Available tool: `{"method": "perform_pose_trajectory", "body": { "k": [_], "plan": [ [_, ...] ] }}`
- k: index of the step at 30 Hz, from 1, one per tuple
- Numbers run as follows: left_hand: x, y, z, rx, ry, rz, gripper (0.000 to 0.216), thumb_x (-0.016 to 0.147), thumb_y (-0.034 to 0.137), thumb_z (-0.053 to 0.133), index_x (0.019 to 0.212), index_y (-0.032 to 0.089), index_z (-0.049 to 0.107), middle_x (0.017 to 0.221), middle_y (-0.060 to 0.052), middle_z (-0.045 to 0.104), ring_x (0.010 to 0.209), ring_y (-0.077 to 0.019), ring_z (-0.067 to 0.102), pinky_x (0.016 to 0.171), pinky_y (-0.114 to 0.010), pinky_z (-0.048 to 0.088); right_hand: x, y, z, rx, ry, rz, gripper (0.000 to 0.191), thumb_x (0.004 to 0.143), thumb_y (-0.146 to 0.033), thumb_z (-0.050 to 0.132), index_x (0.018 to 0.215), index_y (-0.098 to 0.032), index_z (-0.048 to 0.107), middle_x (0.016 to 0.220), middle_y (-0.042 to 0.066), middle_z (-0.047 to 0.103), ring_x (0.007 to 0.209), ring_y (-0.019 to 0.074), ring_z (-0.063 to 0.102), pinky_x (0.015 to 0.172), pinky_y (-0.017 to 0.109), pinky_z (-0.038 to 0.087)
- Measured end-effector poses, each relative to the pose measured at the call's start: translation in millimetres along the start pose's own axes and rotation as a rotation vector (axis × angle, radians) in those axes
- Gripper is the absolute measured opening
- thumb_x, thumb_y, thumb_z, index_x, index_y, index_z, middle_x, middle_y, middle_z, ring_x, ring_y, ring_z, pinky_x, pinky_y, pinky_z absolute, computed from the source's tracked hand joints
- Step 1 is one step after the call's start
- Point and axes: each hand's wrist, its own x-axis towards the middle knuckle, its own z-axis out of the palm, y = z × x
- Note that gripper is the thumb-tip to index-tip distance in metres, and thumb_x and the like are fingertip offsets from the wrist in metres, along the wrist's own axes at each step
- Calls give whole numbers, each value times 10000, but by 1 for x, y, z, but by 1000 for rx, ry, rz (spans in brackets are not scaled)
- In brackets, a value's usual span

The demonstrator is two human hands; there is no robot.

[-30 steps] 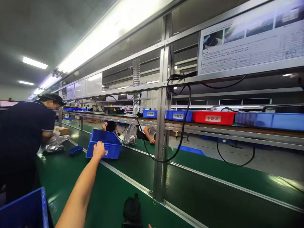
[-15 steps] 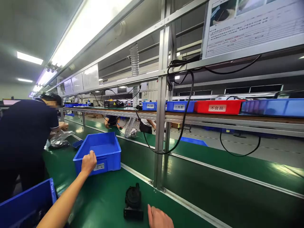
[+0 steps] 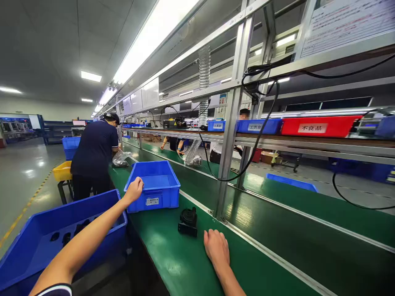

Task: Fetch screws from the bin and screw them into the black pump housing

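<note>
Left grip: my left grip (image 3: pixel 134 190) is clamped on the blue bin (image 3: pixel 168 199) at the near-left corner of its rim. Fingers are curled over the edge and the arm is stretched out.
Blue bin: sits flat on the green desk (image 3: pixel 173 259), open side up, with a white label on its near wall.
Right grip: my right grip (image 3: pixel 217 248) lies flat on the desk, palm down. The fingers are loose and hold nothing. It is nearer to me than the blue bin, to its right and well apart from it.
Black part: the black part (image 3: pixel 188 222) rests on the desk just off the blue bin's near-right corner, between the bin and my right grip. It is near that grip, not touching it.
Large bin: the large bin (image 3: pixel 77 204) is nearer and to the left of the blue bin, off the desk edge, under my left forearm. Small dark pieces lie in its bottom.
Co-worker: the co-worker (image 3: pixel 94 152) stands beyond and to the left of the blue bin, in a dark shirt and cap, back to me.
Plastic bag: the plastic bag (image 3: pixel 121 158) is on the desk just behind the blue bin, in front of the co-worker.
Yellow crate: the yellow crate (image 3: pixel 62 170) is far to the left of the blue bin, beside the co-worker.
Post: the metal post (image 3: pixel 230 135) rises from the desk to the right of the blue bin, with a black cable (image 3: pixel 259 135) looping off it.
Shelf: the red bin (image 3: pixel 311 126) is on the shelf above and to the right of the blue bin.
</note>
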Motion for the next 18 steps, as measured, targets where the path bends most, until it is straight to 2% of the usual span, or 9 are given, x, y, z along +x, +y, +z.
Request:
{"method": "perform_pose_trajectory", "body": {
  "k": [3, 7, 12, 15, 18],
  "plan": [
    [3, 3, -1, 121, -10, 9, 179, 1028, 330, 334, 921, 225, 431, 886, -61, 673, 825, -225, 642, 750, -324, 401, -2, 2, -1, 18, 11, -16, 305, 1084, -360, 484, 905, -178, 650, 971, 87, 609, 996, 285, 557, 856, 410, 376],
    [7, -1, 10, 298, -52, -18, 169, 1027, 316, 340, 993, 207, 464, 812, -103, 655, 756, -282, 640, 693, -343, 347, -1, 3, -4, 61, 2, -31, 299, 1075, -354, 506, 868, -180, 633, 953, 82, 602, 982, 272, 547, 840, 389, 366],
    [7, -4, 24, 368, 23, -69, 277, 1046, 339, 271, 1077, 170, 487, 784, -135, 647, 742, -332, 651, 707, -380, 393, -1, 5, -5, 145, 18, -24, 314, 1066, -366, 520, 818, -187, 591, 900, 67, 587, 937, 257, 530, 813, 382, 362],
    [-4, 8, 15, 304, 102, -16, 264, 1052, 339, 263, 1017, 190, 478, 868, -118, 651, 847, -296, 653, 792, -385, 442, 0, 8, -7, 233, 79, -14, 270, 1055, -364, 525, 860, -190, 593, 935, 73, 583, 970, 267, 523, 841, 394, 380],
    [-37, 15, -8, 207, 210, 22, 289, 1069, 365, 243, 989, 208, 472, 1010, -106, 648, 992, -245, 630, 905, -354, 464, 0, 10, -18, 404, 213, -60, 199, 1035, -340, 500, 983, -187, 616, 1060, 102, 585, 1074, 286, 516, 927, 415, 405]
  ]
}}
